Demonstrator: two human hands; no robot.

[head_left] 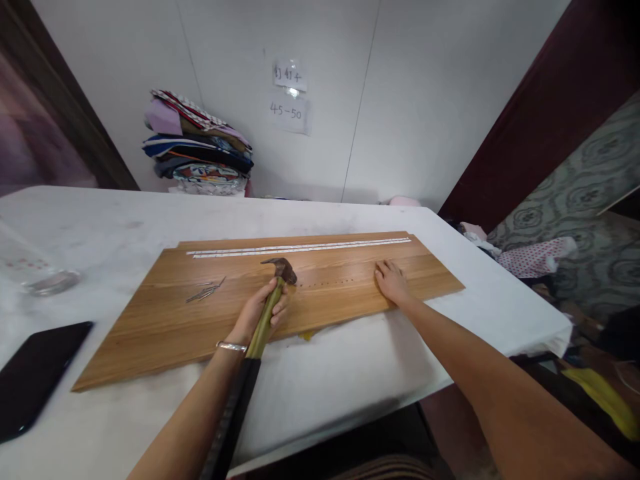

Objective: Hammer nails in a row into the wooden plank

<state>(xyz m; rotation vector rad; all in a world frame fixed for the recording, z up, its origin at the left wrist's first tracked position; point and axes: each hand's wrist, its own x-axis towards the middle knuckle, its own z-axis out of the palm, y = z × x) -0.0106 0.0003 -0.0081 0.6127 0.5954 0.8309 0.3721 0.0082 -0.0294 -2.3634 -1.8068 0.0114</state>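
Left grip (pixel 253 311) holds the hammer (pixel 257 341) — right grip (pixel 393 284) rests on the board (pixel 330 309).

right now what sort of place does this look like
Probably a room in a home, used as a makeshift workspace: a stack of folded cloth is by the wall, while the white table bears a wooden board and the left hand grips a hammer.

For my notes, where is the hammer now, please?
In the head view, the left hand holds the hammer over the wooden board, right of the nails.
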